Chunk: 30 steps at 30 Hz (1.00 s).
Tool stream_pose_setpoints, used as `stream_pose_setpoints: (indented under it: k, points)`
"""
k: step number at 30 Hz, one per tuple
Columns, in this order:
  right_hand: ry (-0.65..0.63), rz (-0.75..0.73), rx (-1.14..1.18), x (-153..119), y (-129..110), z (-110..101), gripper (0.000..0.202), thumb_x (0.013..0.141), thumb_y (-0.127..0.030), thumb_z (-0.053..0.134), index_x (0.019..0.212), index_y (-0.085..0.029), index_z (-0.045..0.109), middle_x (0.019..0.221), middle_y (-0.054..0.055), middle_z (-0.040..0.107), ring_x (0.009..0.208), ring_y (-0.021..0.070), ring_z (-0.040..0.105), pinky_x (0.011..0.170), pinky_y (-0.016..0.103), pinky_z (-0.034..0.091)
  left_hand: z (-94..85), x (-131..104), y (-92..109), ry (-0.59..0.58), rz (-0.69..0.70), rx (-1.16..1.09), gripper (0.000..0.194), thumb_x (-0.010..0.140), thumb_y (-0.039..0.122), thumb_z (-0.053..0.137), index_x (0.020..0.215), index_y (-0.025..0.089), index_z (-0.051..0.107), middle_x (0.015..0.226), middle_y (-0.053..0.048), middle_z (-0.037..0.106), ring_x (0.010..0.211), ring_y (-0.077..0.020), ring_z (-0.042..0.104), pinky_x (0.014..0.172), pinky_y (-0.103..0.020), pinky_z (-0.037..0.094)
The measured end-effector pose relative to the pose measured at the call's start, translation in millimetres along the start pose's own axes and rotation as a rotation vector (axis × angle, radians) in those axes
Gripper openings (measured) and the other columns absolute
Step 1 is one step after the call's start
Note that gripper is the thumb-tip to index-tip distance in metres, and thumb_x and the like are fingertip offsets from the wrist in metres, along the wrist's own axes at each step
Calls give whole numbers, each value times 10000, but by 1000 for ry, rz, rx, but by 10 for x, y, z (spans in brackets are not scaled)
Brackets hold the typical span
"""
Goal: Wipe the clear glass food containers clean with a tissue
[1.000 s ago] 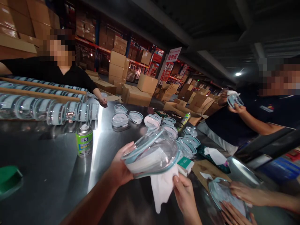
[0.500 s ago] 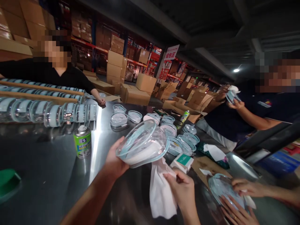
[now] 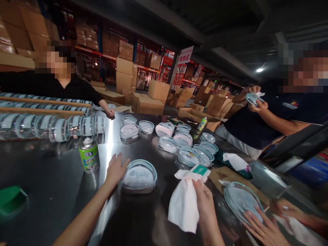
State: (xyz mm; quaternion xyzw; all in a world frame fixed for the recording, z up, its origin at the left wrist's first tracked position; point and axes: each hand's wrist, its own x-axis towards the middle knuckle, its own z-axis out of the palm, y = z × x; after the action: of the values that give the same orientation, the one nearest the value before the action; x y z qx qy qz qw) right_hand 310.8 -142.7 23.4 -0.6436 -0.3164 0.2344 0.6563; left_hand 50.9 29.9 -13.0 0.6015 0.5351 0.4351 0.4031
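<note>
A clear plastic case with a pale blue rim and a white printed insert lies on the metal table in front of me. At its left edge is my left hand, open, with the fingers apart; I cannot tell whether a fingertip touches the case. My right hand pinches a white wipe, which hangs down over the table. Just behind that wipe lies a white and green box, partly covered by it.
Several similar cases stand farther back. A green spray can is at left, near rows of upright cases. A green object lies front left. Co-workers' hands work on another case at right.
My left hand has lowered the case to the table and let go of it, its fingers now spread. My right hand still holds the wipe, now apart from the case.
</note>
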Motion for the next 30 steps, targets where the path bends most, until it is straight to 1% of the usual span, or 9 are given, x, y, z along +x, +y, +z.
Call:
stream_pose_setpoints:
  k: [2, 5, 9, 13, 17, 19, 23, 25, 30]
  points:
    - [-34, -4, -11, -33, 37, 109, 465, 635, -642, 679, 622, -179, 631, 555, 12, 567, 498, 155, 452, 466, 276, 367, 55, -217, 172, -19, 104, 10, 132, 836, 315, 571, 797, 194, 608, 940, -86, 612, 1053, -292, 525, 919, -391, 380]
    - [-121, -47, -41, -113, 23, 310, 467, 671, -629, 665, 544, -189, 572, 526, -5, 525, 522, 147, 444, 508, 269, 377, 254, -654, 516, -261, 261, -34, 303, 860, 400, 525, 617, 227, 577, 679, -29, 584, 722, -219, 559, 712, -310, 420]
    - [-326, -96, -73, -259, -76, 497, 503, 659, -658, 659, 532, -178, 580, 554, 12, 558, 583, 170, 499, 567, 274, 415, 558, -1099, 840, -462, 358, -155, 273, 854, 393, 561, 661, 208, 613, 696, -23, 607, 675, -181, 526, 636, -274, 385]
    - [-407, -90, -79, -349, -125, 454, 566, 720, -717, 566, 564, -173, 583, 541, 7, 539, 538, 150, 474, 536, 262, 402, 701, -1168, 877, -628, 292, -292, 173, 746, 335, 691, 728, 179, 616, 637, 24, 533, 595, -136, 423, 552, -255, 317]
    - [-432, -53, -78, -368, -148, 278, 622, 734, -769, 502, 608, -169, 611, 553, 17, 556, 512, 145, 473, 527, 267, 412, 716, -1062, 823, -829, 204, -448, 287, 753, 295, 657, 1014, 176, 646, 727, 17, 607, 626, -141, 486, 561, -235, 340]
    - [-427, -12, -86, -369, -183, 202, 603, 746, -744, 521, 599, -166, 612, 505, 7, 527, 452, 130, 430, 444, 251, 348, 694, -1008, 811, -818, 158, -477, 404, 754, 250, 613, 1149, 167, 626, 700, 9, 631, 614, -158, 517, 568, -246, 359]
    - [-336, 38, -40, -331, -276, 95, 498, 662, -651, 685, 598, -159, 635, 570, 11, 589, 520, 137, 480, 496, 244, 376, 609, -906, 782, -510, 125, -438, 533, 675, 161, 599, 1208, 159, 611, 634, 17, 623, 669, -190, 554, 658, -265, 395]
    - [-276, 72, 11, -293, -300, 57, 427, 643, -584, 731, 658, -163, 661, 637, 21, 643, 571, 158, 532, 543, 254, 410, 562, -840, 754, -436, 61, -465, 546, 647, 151, 586, 1193, 172, 597, 690, 12, 641, 682, -181, 556, 645, -254, 394]
    - [-179, 210, 169, -210, -193, 48, 352, 617, -456, 754, 829, -184, 681, 764, 62, 716, 698, 244, 650, 616, 319, 486, 494, -688, 712, -479, -70, -543, 422, 662, 288, 575, 1060, 151, 584, 553, 53, 518, 498, -132, 453, 492, -225, 309]
